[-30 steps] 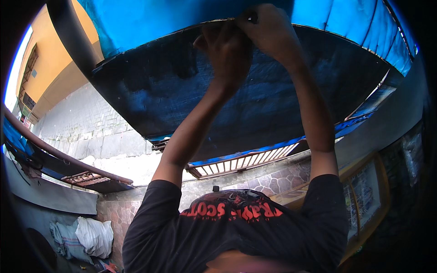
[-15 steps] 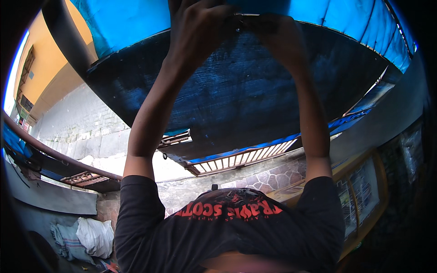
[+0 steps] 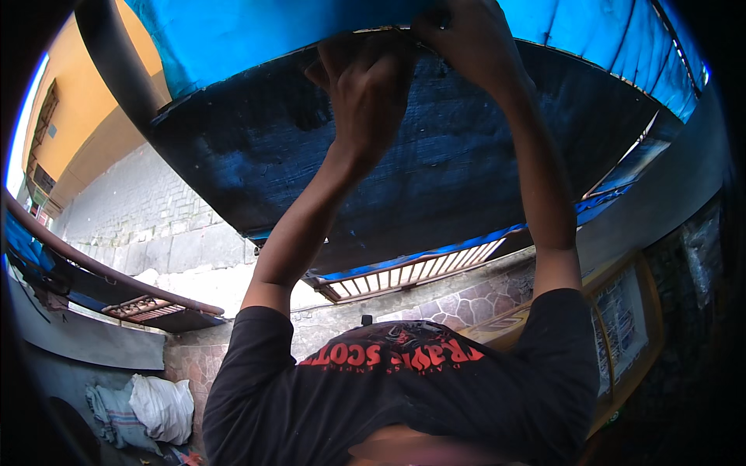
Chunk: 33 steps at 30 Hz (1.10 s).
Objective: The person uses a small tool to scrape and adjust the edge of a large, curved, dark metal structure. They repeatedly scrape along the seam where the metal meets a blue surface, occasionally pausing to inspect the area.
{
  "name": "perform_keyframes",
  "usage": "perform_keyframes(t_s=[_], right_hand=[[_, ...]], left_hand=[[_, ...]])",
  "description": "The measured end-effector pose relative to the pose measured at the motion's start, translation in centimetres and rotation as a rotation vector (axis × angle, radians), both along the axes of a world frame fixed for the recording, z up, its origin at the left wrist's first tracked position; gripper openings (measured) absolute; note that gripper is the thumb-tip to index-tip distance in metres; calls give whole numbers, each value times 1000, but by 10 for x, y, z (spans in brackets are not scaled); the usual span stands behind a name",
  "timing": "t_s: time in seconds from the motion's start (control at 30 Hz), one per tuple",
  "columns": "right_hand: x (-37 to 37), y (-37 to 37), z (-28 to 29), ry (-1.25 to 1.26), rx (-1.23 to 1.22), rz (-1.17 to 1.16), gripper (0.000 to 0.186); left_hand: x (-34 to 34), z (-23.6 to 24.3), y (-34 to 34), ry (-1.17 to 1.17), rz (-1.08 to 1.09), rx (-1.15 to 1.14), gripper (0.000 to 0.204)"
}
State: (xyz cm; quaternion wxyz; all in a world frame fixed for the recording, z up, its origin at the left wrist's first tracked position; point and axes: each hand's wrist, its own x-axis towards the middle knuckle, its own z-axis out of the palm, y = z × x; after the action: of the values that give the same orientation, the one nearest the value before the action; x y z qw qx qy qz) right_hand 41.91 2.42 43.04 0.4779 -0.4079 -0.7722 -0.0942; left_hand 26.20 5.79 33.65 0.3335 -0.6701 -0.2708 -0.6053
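Observation:
Both my arms are raised to a wide dark panel (image 3: 311, 194) with a bluish sheen, below a bright blue sheet (image 3: 256, 35). My left hand (image 3: 369, 97) lies against the dark panel just under the seam, knuckles bent; its fingertips are in shadow, and what they grip, if anything, is hidden. Higher up and to the right, my right hand (image 3: 470, 46) is closed in a pinch at the seam where sheet and panel meet. Whatever sits between its fingers is too dark and small to name.
Barred metal railing (image 3: 412, 277) runs below the panel. A brown pipe rail (image 3: 101, 268) curves along the left, above a white sack (image 3: 163, 408) on the floor. On the right stands a wooden-framed glass cabinet (image 3: 622, 334). Paving (image 3: 148, 194) stretches beyond the panel.
My left hand has come down and to the right, from over the blue sheet onto the dark panel. My right hand has shifted up slightly at the seam.

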Motion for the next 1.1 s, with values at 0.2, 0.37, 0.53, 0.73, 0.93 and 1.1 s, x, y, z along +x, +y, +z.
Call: perform_keyframes(t_s=[0.2, 0.37, 0.53, 0.73, 0.93, 1.1], right_hand=[[-3, -1, -4, -115, 130, 48, 20], [24, 22, -36, 59, -60, -18, 42], [46, 38, -39, 87, -317, 237, 45], [27, 19, -39, 148, -356, 179, 43], [13, 33, -44, 45, -211, 150, 32], [18, 28, -48, 81, -188, 133, 32]], left_hand=[[12, -7, 9, -44, -31, 16, 9], [12, 0, 6, -14, -128, 25, 7], [-3, 16, 26, 144, -296, -1, 9], [-37, 44, 23, 293, 36, 16, 28], [-27, 61, 1, 327, 83, 63, 26], [-22, 66, -14, 325, 57, -68, 27]])
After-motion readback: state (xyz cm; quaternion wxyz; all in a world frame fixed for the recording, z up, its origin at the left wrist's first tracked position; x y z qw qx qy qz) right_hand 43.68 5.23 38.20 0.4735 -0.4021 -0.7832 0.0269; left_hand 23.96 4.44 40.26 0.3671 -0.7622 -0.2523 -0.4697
